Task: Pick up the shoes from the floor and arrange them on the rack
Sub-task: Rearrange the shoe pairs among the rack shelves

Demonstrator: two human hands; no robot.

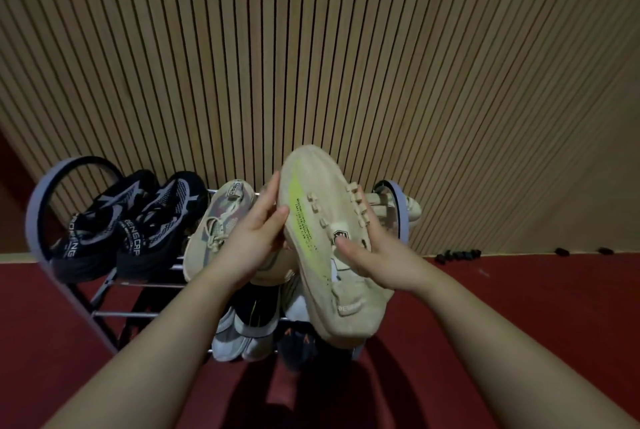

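a person's left hand [256, 231] and right hand [374, 255] both clasp a beige sneaker [322, 220] toe-up over the rack [36, 217], where it likely needs levelling and setting sole-down beside the laced beige shoe [214, 231] on top.

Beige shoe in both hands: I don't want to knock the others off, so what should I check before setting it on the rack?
1. Left hand grips the beige shoe: ok.
2. Right hand grips it: ok.
3. Shoe level for placing: not ok, toe points up.
4. Free slot on the top shelf of the rack: cannot tell, the shoe hides it.
5. Black pair out of the way: ok, at the left end.
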